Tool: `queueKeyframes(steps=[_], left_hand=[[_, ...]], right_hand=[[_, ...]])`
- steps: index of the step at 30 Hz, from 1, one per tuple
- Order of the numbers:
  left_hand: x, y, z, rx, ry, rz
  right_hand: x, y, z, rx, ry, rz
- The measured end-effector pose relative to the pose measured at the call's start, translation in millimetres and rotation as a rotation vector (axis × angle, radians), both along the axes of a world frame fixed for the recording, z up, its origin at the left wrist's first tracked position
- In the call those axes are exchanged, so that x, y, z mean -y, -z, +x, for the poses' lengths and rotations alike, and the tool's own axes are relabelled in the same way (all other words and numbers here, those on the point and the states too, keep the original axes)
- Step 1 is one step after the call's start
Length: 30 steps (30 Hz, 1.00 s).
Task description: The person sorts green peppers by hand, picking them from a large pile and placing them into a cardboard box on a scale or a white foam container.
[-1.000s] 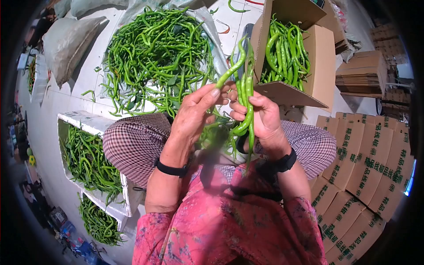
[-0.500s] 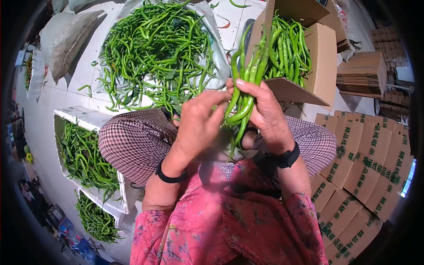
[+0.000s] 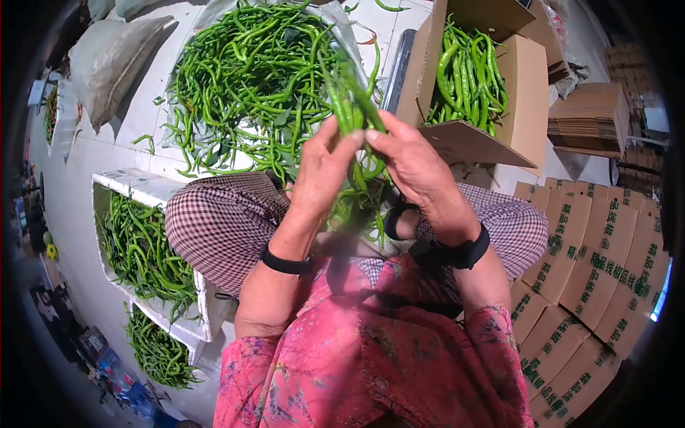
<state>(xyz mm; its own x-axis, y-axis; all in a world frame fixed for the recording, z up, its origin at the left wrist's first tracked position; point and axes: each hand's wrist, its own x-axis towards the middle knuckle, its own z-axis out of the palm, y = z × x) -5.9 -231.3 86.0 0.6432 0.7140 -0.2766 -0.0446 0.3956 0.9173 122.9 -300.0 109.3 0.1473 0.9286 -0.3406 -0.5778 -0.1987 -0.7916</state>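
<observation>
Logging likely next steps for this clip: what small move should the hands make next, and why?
Perhaps even up the bunch of green chilies: the left hand and right hand both hold it and its chilies splay, whereas those in the open carton lie roughly side by side.

Bunch of green peppers [image 3: 347, 118]
Long, slim and glossy, partly blurred, held together between the left hand [image 3: 322, 168] and right hand [image 3: 419, 165].

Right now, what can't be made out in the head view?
All in the head view:
Held chillies: count unclear; left hand and right hand cover part, upper ends blurred.
Open carton: bottom hidden under packed chillies; far side cut off by the top edge.
Lower-left clutter: too small and dark to name.
</observation>
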Motion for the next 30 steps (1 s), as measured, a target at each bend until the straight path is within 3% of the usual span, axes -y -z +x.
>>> queueKeyframes(steps=[1,2,3,5,7,9,13,19,21,23,26,27,29,30], left_hand=[[1.8,5.9,2.5,0.087,-0.073,-0.124],[4.7,7.5,5.0,0.185,-0.126,-0.263],[7.8,10.3,6.9,0.182,-0.122,-0.263],[12.3,18.2,8.1,0.185,-0.155,-0.252],[8.9,15.6,4.0,0.164,-0.151,-0.249],[4.0,10.1,1.5,0.272,-0.075,-0.423],[0.2,4.4,1.4,0.307,-0.001,-0.464],[3.1,10.9,1.4,0.256,-0.064,-0.475],[4.8,15.2,3.6,0.247,-0.078,-0.37],[4.5,12.2,2.8,0.261,-0.075,-0.406],[3.8,8.7,2.6,0.118,-0.138,-0.132],[1.9,7.9,0.1,0.118,-0.138,-0.132],[-3.1,5.2,-2.5,-0.116,-0.101,0.498],[-1.8,-3.5,-0.3,-0.1,-0.137,0.481]], right_hand=[[1.9,10.5,-1.5,0.162,-0.013,0.001],[4.5,25.5,0.0,0.512,-0.019,-0.041],[5.6,25.7,0.2,0.511,-0.014,-0.042],[5.7,26.0,-1.6,0.852,-0.037,0.001],[5.2,23.3,-2.4,0.767,-0.011,-0.062],[8.7,12.8,4.3,-0.045,0.056,-0.116],[18.6,8.5,18.8,-0.195,0.056,-0.098],[14.1,-5.0,6.0,-0.074,0.081,-0.185],[11.9,9.9,6.7,0.122,-0.006,-0.146],[11.2,14.9,3.9,0.142,-0.009,-0.117],[11.9,7.3,3.4,0.611,-0.079,-0.028],[11.6,6.4,3.3,0.611,-0.079,-0.027],[9.1,-0.9,4.4,0.861,-0.101,0.028],[9.3,-15.8,4.7,0.858,-0.125,0.017]])
